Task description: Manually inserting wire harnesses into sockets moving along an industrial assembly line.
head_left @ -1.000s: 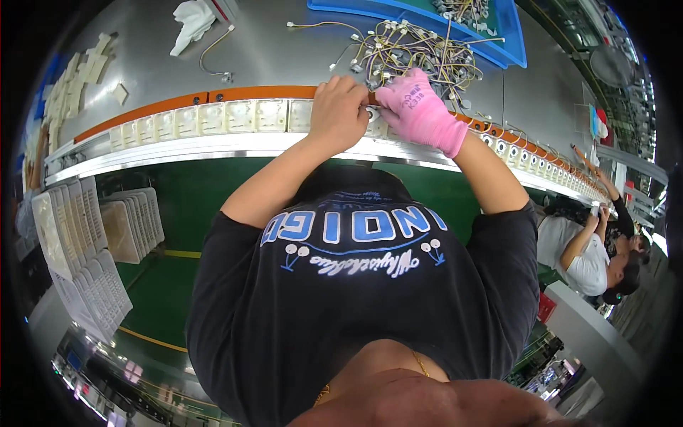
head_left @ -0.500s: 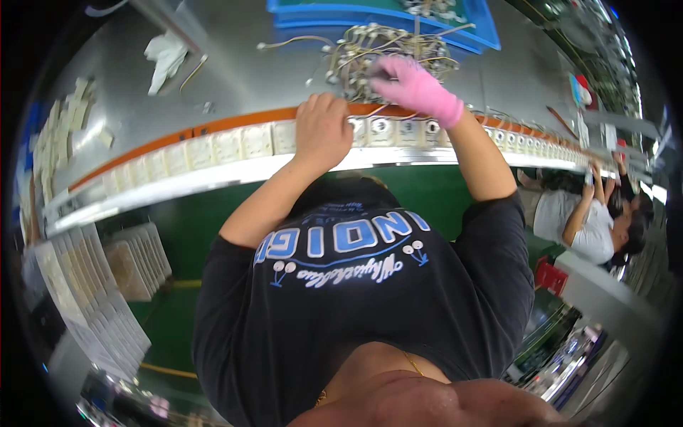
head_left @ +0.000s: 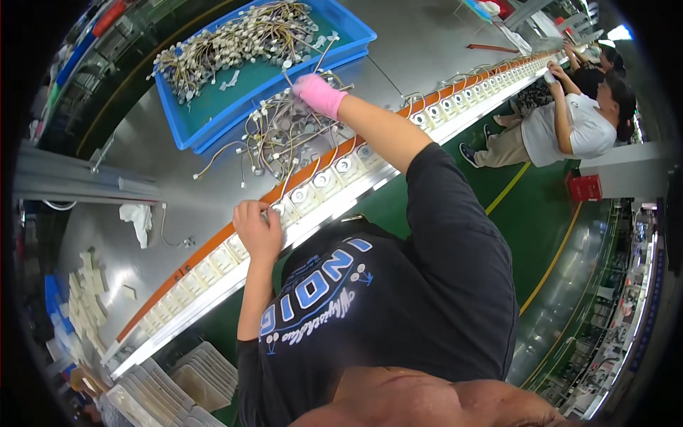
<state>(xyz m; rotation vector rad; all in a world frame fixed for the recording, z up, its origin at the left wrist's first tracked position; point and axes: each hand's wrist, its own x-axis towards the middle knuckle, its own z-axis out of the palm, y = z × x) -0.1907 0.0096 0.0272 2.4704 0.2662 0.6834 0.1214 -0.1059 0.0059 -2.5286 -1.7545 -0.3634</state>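
My bare left hand [head_left: 257, 231] rests on a long row of white square housings [head_left: 327, 181] along the table's front edge. Its fingers are bent and close together over the orange strip [head_left: 222, 235], hiding what lies beneath them. My right hand [head_left: 318, 95], in a pink glove with grey fingertips, reaches over a loose heap of wired parts [head_left: 274, 139] with white connectors. Blur and the glove hide its fingers, so I cannot tell whether they grip anything. Thin cables run from the heap toward several housings, which hold round parts.
A blue tray [head_left: 186, 139] behind the heap holds many bundled wires. A white cloth [head_left: 136, 220] and stacked cream pieces [head_left: 87, 299] lie to the left. White trays [head_left: 160, 395] stand below the left end. A person in a white shirt [head_left: 551, 132] works farther along the row.
The view has turned and shifted, showing more of the blue tray. My right hand has moved deeper over the heap; my left hand stays on the row, now beside housings with round parts.
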